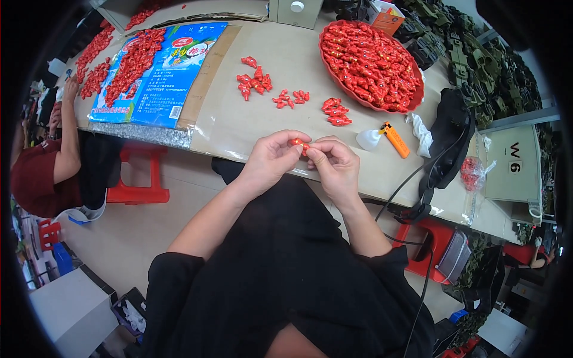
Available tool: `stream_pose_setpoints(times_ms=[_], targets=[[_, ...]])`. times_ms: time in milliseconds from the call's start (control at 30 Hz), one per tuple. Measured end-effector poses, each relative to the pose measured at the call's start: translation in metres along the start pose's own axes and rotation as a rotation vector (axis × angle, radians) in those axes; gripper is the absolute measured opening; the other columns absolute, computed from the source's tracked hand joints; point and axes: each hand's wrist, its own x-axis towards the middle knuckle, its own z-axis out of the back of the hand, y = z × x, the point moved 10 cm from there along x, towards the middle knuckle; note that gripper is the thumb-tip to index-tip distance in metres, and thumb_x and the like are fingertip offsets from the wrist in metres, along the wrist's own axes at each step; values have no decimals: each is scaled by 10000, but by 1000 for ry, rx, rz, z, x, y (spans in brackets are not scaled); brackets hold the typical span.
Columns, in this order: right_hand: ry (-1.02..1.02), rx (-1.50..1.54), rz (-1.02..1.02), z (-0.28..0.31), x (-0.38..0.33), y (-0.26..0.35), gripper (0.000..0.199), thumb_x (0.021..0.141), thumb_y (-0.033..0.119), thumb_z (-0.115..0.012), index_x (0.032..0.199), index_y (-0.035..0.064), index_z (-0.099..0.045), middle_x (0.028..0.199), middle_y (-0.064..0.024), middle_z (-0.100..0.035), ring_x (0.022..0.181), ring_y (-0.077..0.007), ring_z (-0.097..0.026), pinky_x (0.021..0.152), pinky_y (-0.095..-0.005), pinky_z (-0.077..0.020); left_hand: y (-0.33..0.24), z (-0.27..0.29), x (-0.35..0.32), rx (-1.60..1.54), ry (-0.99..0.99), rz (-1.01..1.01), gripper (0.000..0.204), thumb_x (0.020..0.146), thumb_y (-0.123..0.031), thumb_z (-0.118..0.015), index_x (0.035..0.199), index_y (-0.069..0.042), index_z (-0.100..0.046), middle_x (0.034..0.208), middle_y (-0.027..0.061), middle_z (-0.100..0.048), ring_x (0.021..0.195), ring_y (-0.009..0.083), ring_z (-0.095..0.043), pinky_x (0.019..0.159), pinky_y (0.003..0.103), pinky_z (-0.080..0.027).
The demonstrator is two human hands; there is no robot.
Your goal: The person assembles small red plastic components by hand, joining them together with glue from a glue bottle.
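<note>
A small glossy red piece [299, 144] with light markings is pinched between the fingertips of both my hands, just over the table's near edge. My left hand [270, 160] grips its left side with thumb and forefinger; my right hand [337, 170] holds the other side the same way. Fingertips hide part of it, and its exact kind is too small to tell. Beyond my hands lie loose clusters of similar red pieces [256, 81], some smaller red parts [290, 99] and another little pile [336, 112]. A large red bowl [325, 67] heaped with such pieces stands at the far right.
Right of my hands are a white squeeze bottle [369, 139], an orange tool [395, 141], crumpled white tissue [422, 136] and a black strap with cable [447, 140]. A blue printed cardboard sheet [164, 77] bearing red pieces lies left, near another person [51, 170]. Camouflage gear [471, 65] is piled far right.
</note>
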Motion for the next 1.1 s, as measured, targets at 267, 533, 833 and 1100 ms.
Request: stream_pose_setpoints(times_ms=[267,533,833,1100], targets=[[20,-58,74,-2,-1,5,20,759,-37,-567,778,-40,-573,792,-59,-534,621,-73,-514,549,-183,-446,-6,-4,-3,10,-22,-69,165,829,-25,-452,972,14,-525,739,-23,-496,597,-2,-387,511,144,-324],[31,-57,88,-3,-2,7,30,761,-51,-555,786,-42,-569,802,-72,-530,637,-90,-521,555,-191,-450,-7,-5,-2,60,-45,-72,161,832,-24,-444,968,14,-522,753,-30,-494,612,-8,-392,523,137,-323],[20,-60,85,-2,-2,5,28,763,-53,-549,782,-41,-566,808,-74,-532,643,-98,-525,559,-197,-452,-8,-4,-3,87,-29,-71,177,804,35,-428,968,36,-494,820,40,-543,752,62,-527,677,196,-444],[18,-64,68,-2,-2,5,25,761,-46,-556,784,-41,-566,805,-73,-531,648,-92,-523,561,-196,-447,-5,-3,-3,79,-20,-56,175,814,22,-429,975,37,-496,834,39,-545,766,61,-523,696,205,-440]])
